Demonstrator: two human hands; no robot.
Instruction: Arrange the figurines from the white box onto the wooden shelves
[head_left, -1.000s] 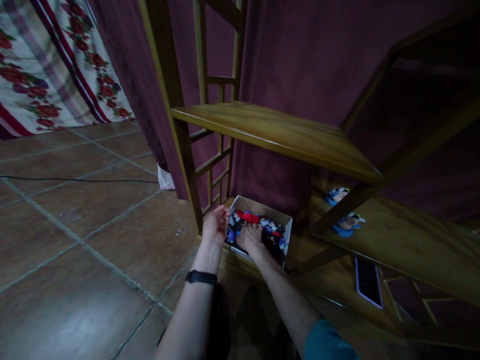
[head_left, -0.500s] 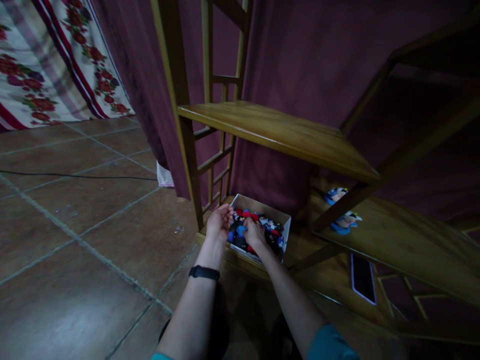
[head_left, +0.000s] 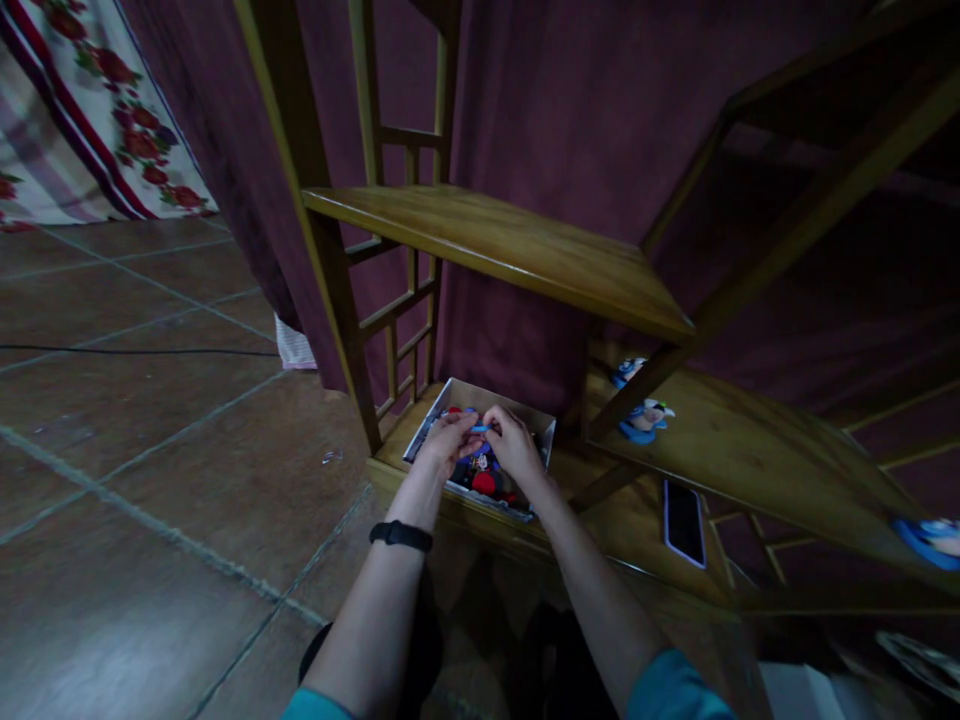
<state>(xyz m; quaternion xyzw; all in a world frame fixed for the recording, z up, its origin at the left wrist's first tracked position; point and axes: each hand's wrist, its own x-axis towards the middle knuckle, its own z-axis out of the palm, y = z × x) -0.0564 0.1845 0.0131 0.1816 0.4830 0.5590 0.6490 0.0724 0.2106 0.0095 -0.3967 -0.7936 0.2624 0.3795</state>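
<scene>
Over an open cardboard box my two hands meet at a small flat blue piece. My left hand, below a black wristband, pinches one end of it. The other end is between the fingertips of my right hand. What the piece is exactly is too small to make out. Under the hands, the box is filled with many small red, black, blue and white items, among them a round red one. My hands cover part of these contents.
The box sits on the low board of a wooden shelf unit, beneath a higher wooden shelf. To the right lie a phone and figurines with blue bases. A maroon curtain hangs behind. Tiled floor stretches left.
My right hand has come up out of the box contents with the blue piece. My left hand has moved over the box and taken hold too. The view has shifted right.
</scene>
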